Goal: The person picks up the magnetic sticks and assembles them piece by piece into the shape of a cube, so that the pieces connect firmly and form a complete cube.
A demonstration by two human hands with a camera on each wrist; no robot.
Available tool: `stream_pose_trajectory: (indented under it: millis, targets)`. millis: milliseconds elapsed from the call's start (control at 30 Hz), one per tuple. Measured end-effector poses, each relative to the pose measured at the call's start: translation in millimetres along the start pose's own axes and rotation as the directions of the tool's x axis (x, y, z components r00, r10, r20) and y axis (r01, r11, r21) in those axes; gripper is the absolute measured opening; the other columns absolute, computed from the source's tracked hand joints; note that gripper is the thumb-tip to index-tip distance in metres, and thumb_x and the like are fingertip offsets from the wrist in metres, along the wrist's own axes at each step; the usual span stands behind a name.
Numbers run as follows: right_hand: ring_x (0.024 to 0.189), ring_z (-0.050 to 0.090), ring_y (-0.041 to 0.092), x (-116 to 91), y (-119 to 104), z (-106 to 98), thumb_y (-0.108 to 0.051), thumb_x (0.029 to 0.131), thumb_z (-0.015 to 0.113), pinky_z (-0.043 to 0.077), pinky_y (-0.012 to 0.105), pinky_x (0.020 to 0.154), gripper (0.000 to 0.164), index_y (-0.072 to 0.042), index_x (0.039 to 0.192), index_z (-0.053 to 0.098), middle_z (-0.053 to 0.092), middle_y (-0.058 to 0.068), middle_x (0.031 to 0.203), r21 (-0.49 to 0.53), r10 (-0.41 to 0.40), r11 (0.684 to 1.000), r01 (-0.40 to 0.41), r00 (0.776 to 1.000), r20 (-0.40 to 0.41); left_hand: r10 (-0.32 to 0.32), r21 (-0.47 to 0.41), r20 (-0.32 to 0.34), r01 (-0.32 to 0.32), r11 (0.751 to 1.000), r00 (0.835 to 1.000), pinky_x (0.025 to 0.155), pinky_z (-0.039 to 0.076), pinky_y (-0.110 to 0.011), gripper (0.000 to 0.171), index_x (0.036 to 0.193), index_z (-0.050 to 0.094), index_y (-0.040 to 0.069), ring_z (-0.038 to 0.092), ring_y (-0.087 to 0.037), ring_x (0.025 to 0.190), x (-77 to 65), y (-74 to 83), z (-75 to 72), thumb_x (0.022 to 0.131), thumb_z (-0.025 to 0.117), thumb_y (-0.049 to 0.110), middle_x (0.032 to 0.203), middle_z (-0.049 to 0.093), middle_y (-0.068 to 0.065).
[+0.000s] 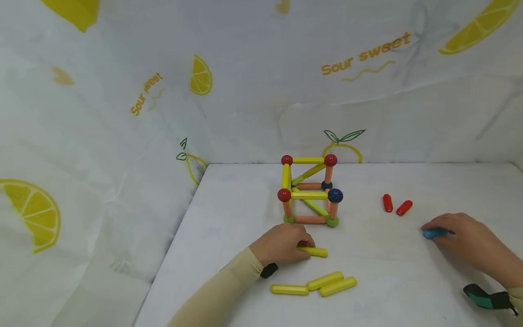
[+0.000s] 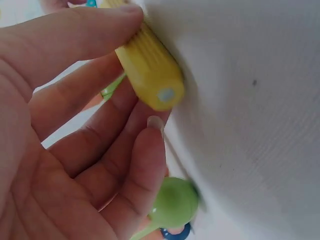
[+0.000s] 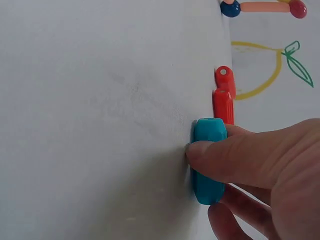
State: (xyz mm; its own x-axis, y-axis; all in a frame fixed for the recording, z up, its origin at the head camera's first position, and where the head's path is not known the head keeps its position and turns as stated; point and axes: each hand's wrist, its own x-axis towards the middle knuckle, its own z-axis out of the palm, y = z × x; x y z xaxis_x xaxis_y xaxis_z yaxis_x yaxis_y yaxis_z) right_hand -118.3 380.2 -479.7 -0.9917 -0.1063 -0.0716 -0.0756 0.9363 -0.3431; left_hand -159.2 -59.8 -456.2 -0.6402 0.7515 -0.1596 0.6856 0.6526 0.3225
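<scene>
In the head view my left hand [image 1: 283, 245] pinches a yellow rod [image 1: 318, 252] at the table surface, in front of a cube-like frame. The left wrist view shows thumb and fingers on the ribbed yellow rod, a pale round spot on its end. On the right, my right hand [image 1: 466, 238] holds a short blue rod [image 3: 209, 187] between thumb and fingers, low at the table. The frame [image 1: 309, 195] is built of yellow and orange rods joined by red, dark blue and green balls, with slanting yellow rods inside. It stands just beyond my left hand.
Three loose yellow rods [image 1: 289, 289] lie nearer me, below the left hand. Two short red rods [image 1: 387, 203] lie between the frame and the right hand. A white cloth [image 1: 261, 113] printed with lemons hangs behind and left of the white table [image 1: 388, 286].
</scene>
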Motion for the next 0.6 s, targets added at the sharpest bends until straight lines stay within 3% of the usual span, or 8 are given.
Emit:
stream_pose_trajectory:
  millis: [167, 367, 467, 600]
  targets:
    - [0.105, 0.062, 0.047, 4, -27, 2, -0.013, 0.088, 0.088, 0.058, 0.068, 0.087, 0.034, -0.002, 0.118, 0.079, 0.074, 0.023, 0.112, 0.062, -0.048, 0.997, 0.047, 0.999, 0.023, -0.011, -0.035, -0.055, 0.009, 0.999, 0.998, 0.077, 0.05, -0.013, 0.021, 0.12, 0.08, 0.024, 0.059, 0.0, 0.084, 0.6, -3.3, -8.3, 0.1, 0.079, 0.026, 0.102, 0.075, 0.015]
    - [0.102, 0.072, 0.024, 11, -99, 9, -0.02, 0.09, 0.089, 0.066, 0.049, 0.085, 0.035, -0.013, 0.123, 0.079, 0.078, 0.002, 0.113, 0.209, -0.186, 0.961, 0.182, 0.983, -0.002, 0.033, -0.087, -0.164, -0.047, 0.995, 0.986, 0.073, 0.048, -0.01, 0.044, 0.145, 0.07, 0.026, 0.057, 0.0, 0.084, -5.4, -5.0, -20.0, 0.102, 0.076, 0.026, 0.107, 0.074, 0.014]
    - [0.1, 0.072, 0.015, 14, -130, 9, -0.021, 0.09, 0.089, 0.066, 0.036, 0.084, 0.034, -0.017, 0.123, 0.079, 0.077, -0.006, 0.112, 0.259, -0.251, 0.934, 0.247, 0.968, -0.015, 0.048, -0.097, -0.204, -0.069, 0.993, 0.978, 0.074, 0.048, -0.009, 0.04, 0.142, 0.072, 0.023, 0.057, 0.001, 0.085, -9.7, -2.1, -25.0, 0.102, 0.076, 0.027, 0.107, 0.074, 0.013]
    - [0.099, 0.068, 0.005, 16, -156, 7, -0.021, 0.092, 0.088, 0.062, 0.025, 0.084, 0.032, -0.022, 0.122, 0.079, 0.073, -0.013, 0.111, 0.304, -0.311, 0.902, 0.306, 0.95, -0.035, 0.066, -0.118, -0.254, -0.099, 0.988, 0.965, 0.075, 0.049, -0.009, 0.038, 0.139, 0.073, 0.022, 0.058, 0.0, 0.087, -14.4, 1.8, -32.0, 0.102, 0.076, 0.026, 0.111, 0.075, 0.011]
